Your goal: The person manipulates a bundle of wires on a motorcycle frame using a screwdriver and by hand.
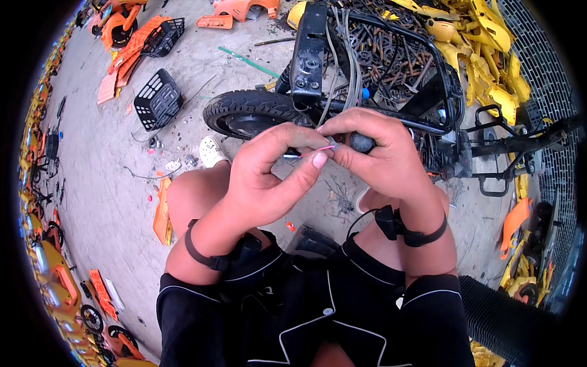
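Note:
My left hand [265,180] is closed, its thumb and fingertips pinching a thin pink-and-white wire [315,151]. My right hand [382,159] is closed at the same spot, thumb and forefinger on a small grey piece [333,145] at the wire's end, too small to make out. A dark rounded knob [362,143] shows inside the curve of my right hand; I cannot tell whether I grip it. Just beyond my hands stands a black metal scooter frame [306,70] with grey cables [342,61] hanging over it and a black-tyred wheel [229,109].
Black plastic baskets [156,98] and orange panels [160,214] lie on the concrete floor [110,183]. A heap of rusty metal parts [379,55] and yellow panels [495,37] fills the back right. A black tubular part [507,144] sticks out rightward. Rows of orange and yellow parts line the left.

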{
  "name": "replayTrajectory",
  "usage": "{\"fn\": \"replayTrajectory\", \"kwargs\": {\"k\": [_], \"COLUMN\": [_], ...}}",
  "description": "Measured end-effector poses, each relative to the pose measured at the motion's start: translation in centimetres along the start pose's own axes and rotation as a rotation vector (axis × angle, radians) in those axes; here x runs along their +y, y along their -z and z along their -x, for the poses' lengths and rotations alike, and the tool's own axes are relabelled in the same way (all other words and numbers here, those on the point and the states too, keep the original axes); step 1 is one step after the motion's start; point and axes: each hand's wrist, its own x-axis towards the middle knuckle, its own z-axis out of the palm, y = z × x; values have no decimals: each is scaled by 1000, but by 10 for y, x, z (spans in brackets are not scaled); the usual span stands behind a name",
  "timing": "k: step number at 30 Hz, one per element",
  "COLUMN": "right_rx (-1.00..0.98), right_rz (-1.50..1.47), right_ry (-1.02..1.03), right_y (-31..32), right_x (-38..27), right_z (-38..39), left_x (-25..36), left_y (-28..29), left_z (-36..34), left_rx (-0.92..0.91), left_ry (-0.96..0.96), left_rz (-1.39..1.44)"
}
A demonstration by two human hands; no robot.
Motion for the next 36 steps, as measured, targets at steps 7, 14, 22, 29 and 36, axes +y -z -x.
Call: {"fn": "replayTrajectory", "kwargs": {"k": [7, 14, 22, 29, 36], "right_rx": [15, 14, -6, -21, 34], "right_rz": [2, -30, -91, -166, -34], "right_ry": [30, 42, 25, 27, 114], "right_y": [-2, -1, 4, 6, 4], "right_x": [4, 1, -3, -1, 5], "right_z": [0, -2, 3, 1, 2], "left_x": [-1, 2, 1, 1, -2], "left_y": [0, 0, 2, 0, -1], "left_z": [1, 2, 2, 1, -2], "left_rx": [9, 20, 26, 23, 9], "left_ry": [-10, 8, -13, -13, -80], "left_rz": [-12, -1, -39, -9, -52]}}
